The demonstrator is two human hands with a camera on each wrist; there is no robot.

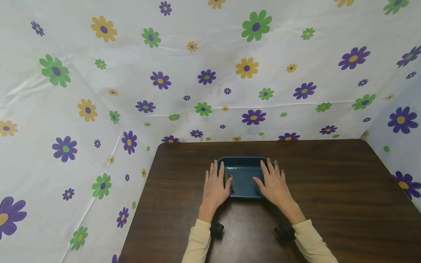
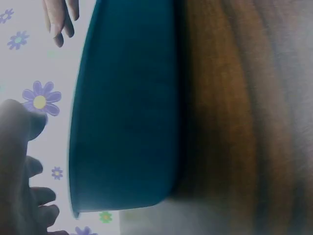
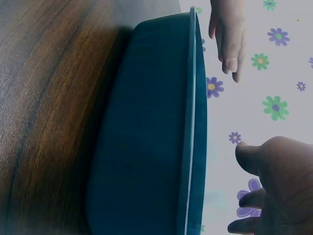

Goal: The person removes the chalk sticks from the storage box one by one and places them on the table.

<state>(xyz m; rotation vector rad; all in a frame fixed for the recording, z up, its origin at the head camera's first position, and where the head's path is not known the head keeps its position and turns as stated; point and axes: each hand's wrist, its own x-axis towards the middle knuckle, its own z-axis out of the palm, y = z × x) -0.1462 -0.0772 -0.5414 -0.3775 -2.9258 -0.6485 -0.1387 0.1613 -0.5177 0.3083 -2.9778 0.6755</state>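
While the left hand point(image 1: 215, 188) (9 o'clock) and right hand point(image 1: 275, 186) (3 o'clock) spread wide, holding nothing, the dark-blue tray point(image 1: 246, 182) lies between them on the tabletop point(image 1: 345, 190). Matched, opposing holds would steady it.

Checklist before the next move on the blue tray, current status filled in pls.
1. Blue tray upright on the table: ok.
2. Left hand at the tray's left side, fingers extended: ok.
3. Right hand at the tray's right side, fingers extended: ok.
4. Rim gripped, if a lift is next: not ok; the wrist views show neither hand gripping it.
5. Thin items in the tray all accounted for: cannot tell; the left hand hides part of that end.
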